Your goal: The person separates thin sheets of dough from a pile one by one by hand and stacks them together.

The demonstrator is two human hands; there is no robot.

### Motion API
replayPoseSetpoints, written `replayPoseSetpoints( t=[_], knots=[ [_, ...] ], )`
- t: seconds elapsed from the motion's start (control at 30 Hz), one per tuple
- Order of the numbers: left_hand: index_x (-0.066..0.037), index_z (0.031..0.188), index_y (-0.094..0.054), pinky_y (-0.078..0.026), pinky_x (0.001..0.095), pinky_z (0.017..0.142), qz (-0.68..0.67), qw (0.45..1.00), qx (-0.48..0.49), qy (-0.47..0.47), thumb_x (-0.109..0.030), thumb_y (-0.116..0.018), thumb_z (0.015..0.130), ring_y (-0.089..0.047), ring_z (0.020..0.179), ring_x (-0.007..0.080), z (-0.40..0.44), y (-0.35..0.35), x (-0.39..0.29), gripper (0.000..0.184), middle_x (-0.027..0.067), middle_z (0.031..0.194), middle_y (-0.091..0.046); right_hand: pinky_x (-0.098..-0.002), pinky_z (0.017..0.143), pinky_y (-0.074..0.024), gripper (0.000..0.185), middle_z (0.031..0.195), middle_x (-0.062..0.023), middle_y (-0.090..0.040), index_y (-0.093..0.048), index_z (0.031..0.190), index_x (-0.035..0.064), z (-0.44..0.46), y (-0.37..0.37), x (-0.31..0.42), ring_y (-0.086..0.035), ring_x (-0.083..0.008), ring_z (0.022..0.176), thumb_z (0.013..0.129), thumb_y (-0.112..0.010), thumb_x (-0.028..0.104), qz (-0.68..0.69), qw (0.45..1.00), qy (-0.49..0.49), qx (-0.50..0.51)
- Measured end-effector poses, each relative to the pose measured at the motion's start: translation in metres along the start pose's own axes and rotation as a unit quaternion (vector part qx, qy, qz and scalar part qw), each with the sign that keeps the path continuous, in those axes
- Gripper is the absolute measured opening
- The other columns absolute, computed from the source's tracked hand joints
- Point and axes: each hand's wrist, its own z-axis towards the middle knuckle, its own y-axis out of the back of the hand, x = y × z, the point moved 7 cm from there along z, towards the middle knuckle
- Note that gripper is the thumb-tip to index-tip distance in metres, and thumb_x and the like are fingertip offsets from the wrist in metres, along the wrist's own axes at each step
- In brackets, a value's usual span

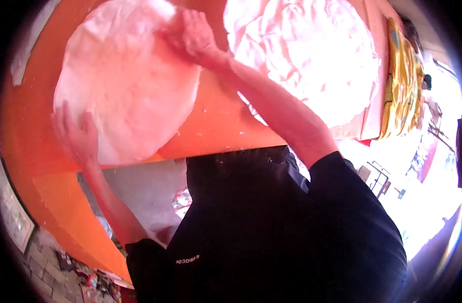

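Observation:
A round, soft white sheet (pixel 125 86) lies flat on the orange tabletop (pixel 216 121); its material is hard to tell. My left hand (pixel 77 134) rests at the sheet's near left edge, fingers stretched and apart. Over the sheet's upper right edge is my right hand (pixel 190 38), with its fingers bent and drawn together; whether something is in them is hidden. Beside it, to the right, lies a second white round (pixel 306 60) with a crinkled, layered surface, overexposed by bright light. My right forearm passes over its near left side.
Yellow patterned cloth (pixel 400 81) lies at the table's right end. Below the table's near edge is a grey recess with a red and white item (pixel 181 202). Paving and assorted clutter (pixel 94 285) show at lower left. Strong daylight washes out the right side.

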Motion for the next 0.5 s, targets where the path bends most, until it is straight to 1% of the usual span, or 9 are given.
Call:
replayPoseSetpoints(
  t=[0.07, 0.13, 0.17, 0.27, 0.3, 0.33, 0.4, 0.43, 0.5],
  knots=[
    [-0.005, 0.134, -0.046, -0.031, 0.0462, 0.107, -0.100, 0.993, 0.057, 0.012, -0.030, -0.060, 0.088, -0.037, 0.129, 0.0402, -0.031, -0.071, 0.026, 0.054, 0.0242, 0.138, -0.041, -0.0429, 0.086, -0.0426, 0.068, 0.102, -0.0190, -0.053, -0.047, 0.116, -0.0021, 0.002, -0.001, 0.002, -0.050, -0.0340, 0.097, 0.082, -0.055, 0.056, 0.026, 0.999, -0.008, 0.031],
    [-0.006, 0.135, -0.044, -0.028, 0.0472, 0.108, -0.156, 0.988, 0.020, 0.005, -0.032, -0.055, 0.091, -0.034, 0.130, 0.0410, -0.029, -0.076, 0.022, 0.053, 0.0241, 0.141, -0.036, -0.0445, 0.086, -0.0420, 0.067, 0.102, -0.0202, -0.053, -0.046, 0.118, -0.0017, -0.001, 0.001, 0.002, -0.050, -0.0353, 0.098, 0.083, -0.055, 0.054, 0.015, 1.000, -0.010, -0.013],
    [-0.005, 0.136, -0.044, -0.027, 0.0470, 0.108, -0.142, 0.989, 0.041, 0.017, -0.032, -0.055, 0.091, -0.033, 0.131, 0.0403, -0.030, -0.075, 0.022, 0.053, 0.0240, 0.142, -0.035, -0.0461, 0.088, -0.0411, 0.068, 0.104, -0.0220, -0.054, -0.044, 0.122, -0.0018, -0.005, 0.017, 0.007, -0.049, -0.0369, 0.101, 0.084, -0.055, 0.053, 0.083, 0.995, -0.041, 0.030],
    [-0.004, 0.136, -0.043, -0.025, 0.0452, 0.110, -0.117, 0.990, 0.070, 0.033, -0.031, -0.054, 0.091, -0.031, 0.133, 0.0382, -0.028, -0.071, 0.023, 0.053, 0.0238, 0.143, -0.034, -0.0472, 0.089, -0.0405, 0.069, 0.106, -0.0244, -0.055, -0.044, 0.123, -0.0018, 0.001, 0.020, 0.005, -0.049, -0.0394, 0.102, 0.084, -0.057, 0.053, 0.127, 0.991, -0.025, 0.044],
    [-0.004, 0.136, -0.043, -0.025, 0.0445, 0.110, -0.121, 0.989, 0.079, 0.044, -0.029, -0.053, 0.091, -0.031, 0.133, 0.0377, -0.027, -0.068, 0.021, 0.052, 0.0236, 0.143, -0.034, -0.0461, 0.088, -0.0424, 0.064, 0.106, -0.0259, -0.055, -0.047, 0.121, -0.0015, -0.002, 0.024, -0.004, -0.052, -0.0401, 0.099, 0.084, -0.059, 0.050, 0.223, 0.972, -0.032, 0.073],
    [-0.004, 0.136, -0.043, -0.025, 0.0437, 0.110, -0.124, 0.986, 0.091, 0.057, -0.028, -0.053, 0.092, -0.031, 0.133, 0.0373, -0.029, -0.067, 0.021, 0.051, 0.0234, 0.143, -0.034, -0.0461, 0.088, -0.0424, 0.064, 0.106, -0.0259, -0.055, -0.047, 0.121, -0.0015, -0.010, 0.046, -0.012, -0.052, -0.0401, 0.099, 0.084, -0.059, 0.050, 0.219, 0.973, -0.039, 0.069],
    [-0.004, 0.135, -0.044, -0.026, 0.0433, 0.110, -0.136, 0.986, 0.085, 0.048, -0.027, -0.052, 0.093, -0.032, 0.132, 0.0379, -0.029, -0.067, 0.020, 0.049, 0.0235, 0.143, -0.034, -0.0438, 0.085, -0.0452, 0.058, 0.104, -0.0234, -0.057, -0.051, 0.118, 0.0003, -0.034, 0.128, -0.008, -0.054, -0.0382, 0.096, 0.082, -0.065, 0.043, 0.097, 0.992, 0.077, 0.022],
    [-0.004, 0.135, -0.044, -0.026, 0.0433, 0.109, -0.125, 0.987, 0.086, 0.043, -0.027, -0.052, 0.093, -0.032, 0.132, 0.0381, -0.028, -0.065, 0.019, 0.049, 0.0236, 0.143, -0.034, -0.0421, 0.083, -0.0467, 0.056, 0.105, -0.0195, -0.058, -0.053, 0.119, 0.0019, -0.051, 0.163, -0.020, -0.055, -0.0353, 0.098, 0.077, -0.070, 0.036, 0.022, 0.996, 0.081, 0.038],
    [-0.003, 0.135, -0.044, -0.027, 0.0433, 0.109, -0.117, 0.989, 0.085, 0.039, -0.027, -0.051, 0.093, -0.033, 0.132, 0.0383, -0.028, -0.066, 0.020, 0.049, 0.0237, 0.142, -0.035, -0.0418, 0.087, -0.0455, 0.062, 0.106, -0.0159, -0.058, -0.053, 0.121, 0.0053, -0.093, 0.209, -0.077, -0.054, -0.0328, 0.103, 0.070, -0.076, 0.030, -0.118, 0.990, 0.054, 0.059]
  ],
)
